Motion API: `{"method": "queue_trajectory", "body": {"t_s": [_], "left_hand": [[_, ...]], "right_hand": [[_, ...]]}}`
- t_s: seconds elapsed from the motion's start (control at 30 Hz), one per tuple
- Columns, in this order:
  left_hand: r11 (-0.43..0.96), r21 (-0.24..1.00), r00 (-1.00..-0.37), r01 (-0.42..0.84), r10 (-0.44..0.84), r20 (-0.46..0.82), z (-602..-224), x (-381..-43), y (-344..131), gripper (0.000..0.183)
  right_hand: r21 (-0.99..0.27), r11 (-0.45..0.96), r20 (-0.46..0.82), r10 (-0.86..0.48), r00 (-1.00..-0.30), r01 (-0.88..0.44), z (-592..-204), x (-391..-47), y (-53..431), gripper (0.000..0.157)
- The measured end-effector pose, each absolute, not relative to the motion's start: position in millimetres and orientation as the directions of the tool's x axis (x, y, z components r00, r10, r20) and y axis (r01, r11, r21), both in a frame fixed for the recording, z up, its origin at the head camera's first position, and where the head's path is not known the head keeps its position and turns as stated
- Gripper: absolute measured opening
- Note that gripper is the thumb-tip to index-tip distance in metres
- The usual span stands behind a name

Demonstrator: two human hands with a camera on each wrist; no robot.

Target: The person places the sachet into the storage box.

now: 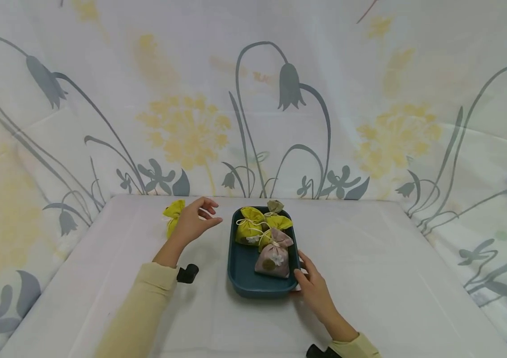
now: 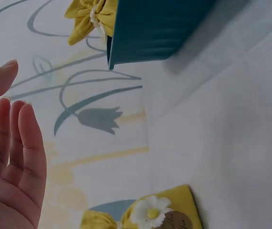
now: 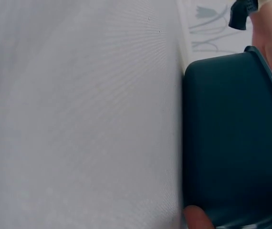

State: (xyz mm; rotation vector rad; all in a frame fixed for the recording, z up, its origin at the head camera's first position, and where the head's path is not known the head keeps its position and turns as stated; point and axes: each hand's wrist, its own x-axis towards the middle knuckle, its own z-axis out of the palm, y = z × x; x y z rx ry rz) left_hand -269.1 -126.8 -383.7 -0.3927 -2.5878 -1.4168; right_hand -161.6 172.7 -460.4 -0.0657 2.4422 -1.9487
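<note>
A dark teal tray [image 1: 245, 286] holds several drawstring pouches: a yellow pouch [image 1: 250, 226] and another behind it, an olive-brown pouch [image 1: 275, 206] at the far end, and a pink pouch [image 1: 274, 258] with a white flower. My left hand [image 1: 194, 222] is raised left of the tray, holding nothing, its fingers loosely bent and apart from the thumb. A separate yellow pouch [image 1: 173, 211] is partly hidden behind this hand; its white flower shows in the left wrist view. At the tray's near right side my right hand [image 1: 318, 293] grips the wall, thumb by the rim and a fingertip low down.
A white-covered table [image 1: 378, 278] carries everything. Behind it hangs a pale cloth [image 1: 343, 40] printed with grey and yellow flowers. Dark wrist devices [image 1: 188, 274] sit at both cuffs.
</note>
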Motion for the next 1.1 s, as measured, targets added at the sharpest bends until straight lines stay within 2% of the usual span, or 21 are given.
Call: {"method": "queue_trajectory", "body": {"t_s": [0.33, 0.6, 0.83, 1.1], "left_hand": [[0.521, 0.829, -0.964, 0.204, -0.040, 0.262, -415, -262, -155, 0.039], [0.530, 0.827, -0.931, 0.188, -0.174, 0.322, -427, -263, -181, 0.044], [0.585, 0.804, -0.942, 0.109, -0.197, 0.272, -436, -266, -195, 0.053], [0.606, 0.792, -0.953, 0.078, -0.186, 0.237, -439, -274, -200, 0.059]], "right_hand": [[-0.975, 0.221, 0.009, -0.027, -1.000, -0.015, -461, -162, 175, 0.049], [-0.980, 0.195, 0.018, -0.051, -0.999, -0.028, -461, -162, 174, 0.050], [-0.980, 0.197, 0.014, -0.051, -0.999, -0.024, -461, -163, 175, 0.051], [-0.979, 0.201, 0.020, -0.050, -0.999, -0.030, -460, -162, 174, 0.050]]}}
